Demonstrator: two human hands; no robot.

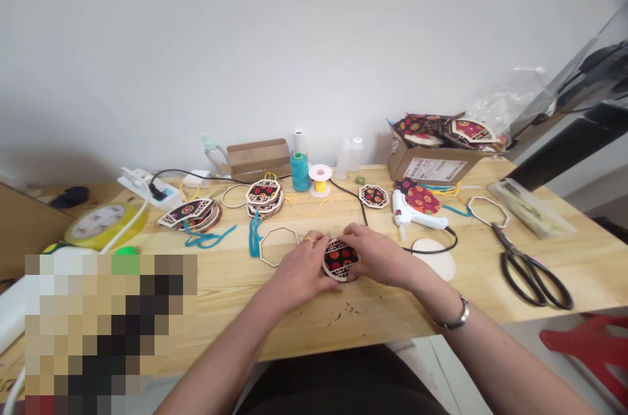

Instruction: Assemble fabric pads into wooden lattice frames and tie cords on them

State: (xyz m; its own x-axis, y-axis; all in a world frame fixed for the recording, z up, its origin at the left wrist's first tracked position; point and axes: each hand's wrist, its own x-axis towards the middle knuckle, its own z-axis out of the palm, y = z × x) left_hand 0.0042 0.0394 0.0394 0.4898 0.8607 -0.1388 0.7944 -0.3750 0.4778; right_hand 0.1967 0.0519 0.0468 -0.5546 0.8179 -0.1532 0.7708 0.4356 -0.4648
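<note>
Between my hands lies a round fabric ornament [340,259] with a pale wooden lattice frame over dark, red-patterned cloth. My left hand [300,271] grips its left edge, thumb along the near rim. From the other side my right hand [375,254] holds the right edge, fingers curled over the far rim. An octagonal wooden ring [279,246] lies just left of my left hand. Right of my right hand are a white glue gun [417,213] and a white round disc [434,259], partly covered by the gun's cord. Dark scraps [343,311] are scattered in front.
Black scissors [532,271] lie at the right. Behind stand a teal thread cone [300,173], a yellow thread spool [320,180] and a cardboard box [429,165] of ornaments. Stacked ornaments [265,198], a power strip [152,189] and yellow tape [105,224] are leftward.
</note>
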